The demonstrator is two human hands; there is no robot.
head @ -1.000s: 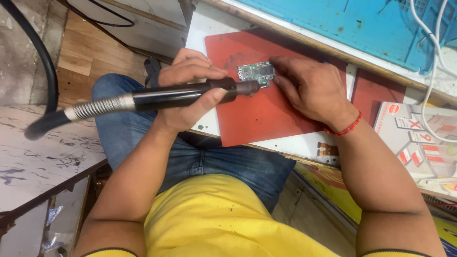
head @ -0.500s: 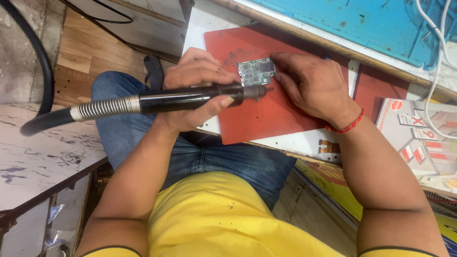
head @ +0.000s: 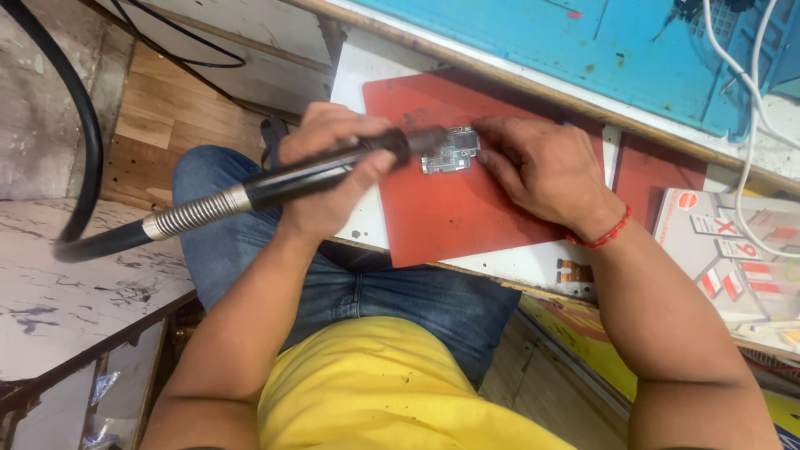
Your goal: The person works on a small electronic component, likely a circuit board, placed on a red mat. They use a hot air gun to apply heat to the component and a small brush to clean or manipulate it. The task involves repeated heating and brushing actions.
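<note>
My left hand (head: 325, 171) grips a black hand-held tool (head: 317, 173) with a coiled metal collar and a thick black hose; its tip points at a small circuit board (head: 450, 150). The board lies on a red mat (head: 467, 208) at the bench's near edge. My right hand (head: 542, 171), with a red thread band at the wrist, presses its fingers on the board's right side and holds it flat on the mat.
A blue mat (head: 583, 50) covers the bench behind the red one, with white cables (head: 750, 92) across its right end. A printed box (head: 733, 250) lies at the right. The black hose (head: 79, 133) loops over a marbled white surface (head: 67, 292) at the left.
The tool has swung so that its tip sits higher on the board's left edge. My right hand keeps its hold on the board.
</note>
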